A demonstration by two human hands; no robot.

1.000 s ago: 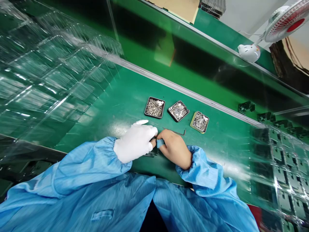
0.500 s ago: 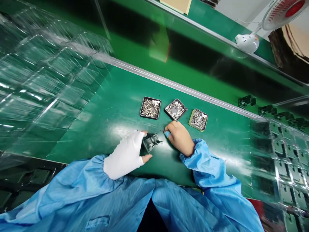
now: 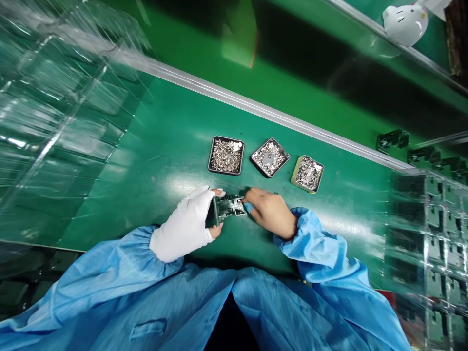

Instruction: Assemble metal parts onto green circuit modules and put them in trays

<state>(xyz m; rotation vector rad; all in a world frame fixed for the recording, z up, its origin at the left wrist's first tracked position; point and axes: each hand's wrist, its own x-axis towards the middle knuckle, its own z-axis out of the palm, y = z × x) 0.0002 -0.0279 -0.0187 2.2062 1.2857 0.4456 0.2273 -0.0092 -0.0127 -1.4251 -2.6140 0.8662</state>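
Note:
My left hand, in a white fingerless glove, grips a dark green metal assembly with silvery inner parts, its thumb and a finger on opposite edges. It is held just above the green worktop. At the right end of the assembly, my right hand is closed in a pinch, with a blue wrap on one finger. A thin metal pin shows partly at its fingertips, against the assembly; the rest is hidden. Three small square trays lie beyond my hands: a left tray, a middle tray and a right tray, all with small shiny metal pieces.
Clear plastic blister trays are stacked on the left. On the right, more plastic trays hold green metal parts. Several dark assemblies stand behind the metal rail. A white cat-shaped fan base sits on the upper shelf.
My right hand has moved left, bringing its fingertips and pin against the assembly. My left hand has turned the assembly more level. The view has tilted down, so the fan head is out of sight.

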